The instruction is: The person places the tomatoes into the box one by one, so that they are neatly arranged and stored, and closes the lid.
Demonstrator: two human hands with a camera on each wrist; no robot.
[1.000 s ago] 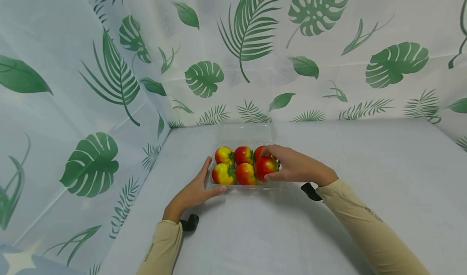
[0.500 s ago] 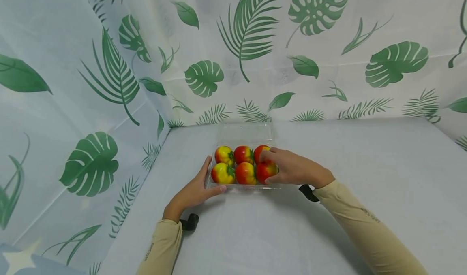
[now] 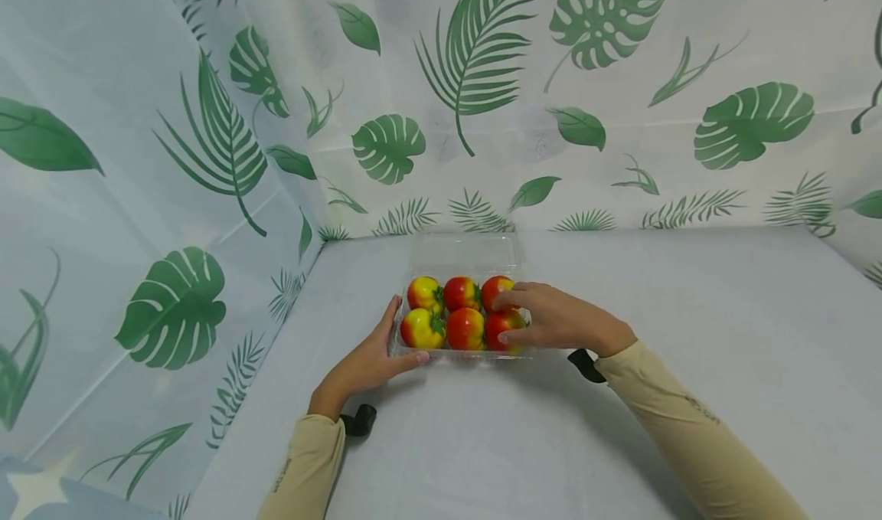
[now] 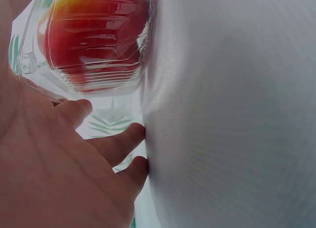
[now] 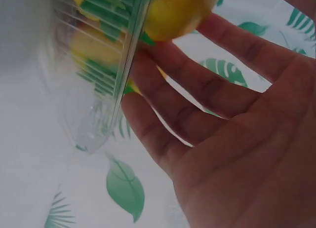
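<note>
A clear plastic clamshell box (image 3: 394,345) holds several round, shiny red-and-yellow fruits (image 3: 424,328) with green leafy caps, in two rows. My left hand (image 3: 368,365) lies along the box's left end, thumb straight against the front wall. In the left wrist view, two of that hand's fingertips (image 4: 139,169) touch the table. My right hand (image 3: 558,317) reaches over the right end, with thumb and fingers around the front right fruit (image 3: 498,322). That fruit sits low among the others. In the right wrist view, fingertips (image 5: 132,102) lie beside a yellow fruit (image 5: 175,13) and the box rim.
The box's clear lid (image 3: 465,249) stands open behind it. A white cloth covers the table (image 3: 475,443). White curtains (image 3: 482,99) printed with green leaves rise at the back and left. Dark straps with small black devices (image 3: 360,420) sit at both wrists.
My right hand has lowered the front right fruit into the box. Since then its fingers have shifted only slightly around that fruit. The left hand has stayed against the box.
</note>
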